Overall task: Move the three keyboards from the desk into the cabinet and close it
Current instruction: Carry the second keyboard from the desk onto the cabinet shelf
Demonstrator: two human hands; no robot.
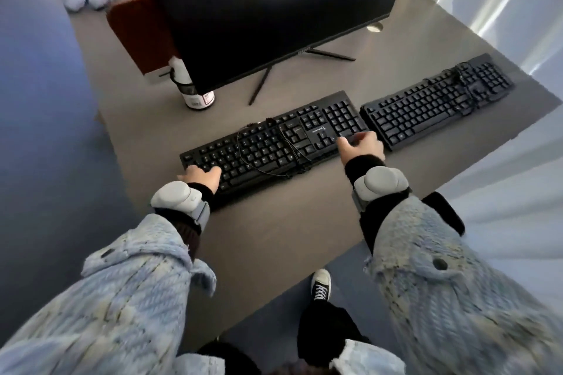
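Two black keyboards lie side by side on the grey desk (274,237). The nearer keyboard (271,143) has its thin cable wound over the keys. My left hand (202,176) grips its front left corner, fingers curled over the edge. My right hand (362,144) holds its front right corner, by the number pad. The second keyboard (435,100) rests to the right, with its cable bundled on top near the far end. A third keyboard and the cabinet are not in view.
A large black monitor (274,9) on a thin-legged stand rises right behind the keyboards. A white bottle (195,91) stands at its left, beside a brown chair back (137,30). My shoe (320,283) shows below the desk's front edge.
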